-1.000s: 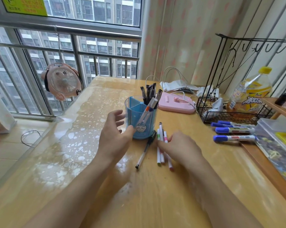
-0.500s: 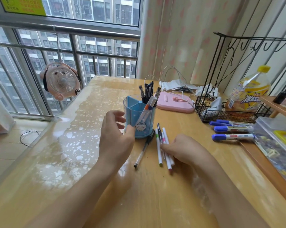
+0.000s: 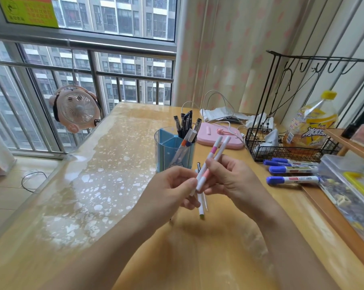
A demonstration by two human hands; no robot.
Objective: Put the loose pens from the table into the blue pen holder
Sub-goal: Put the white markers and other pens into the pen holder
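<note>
2 white pens (image 3: 213, 159) tilted up beside blue pen holder (image 3: 168, 152).

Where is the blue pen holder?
The blue pen holder stands mid-table in the head view, just beyond the left hand, left of the pink case.

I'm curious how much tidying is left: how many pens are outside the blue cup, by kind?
White pens with pink bands, held between left hand and right hand: 2
White pen with green tip, on the table: 1
Thin clear pen, on the table: 1
Blue-capped markers, on the table: 4
Total: 8 in view; the hands may hide more.
</note>
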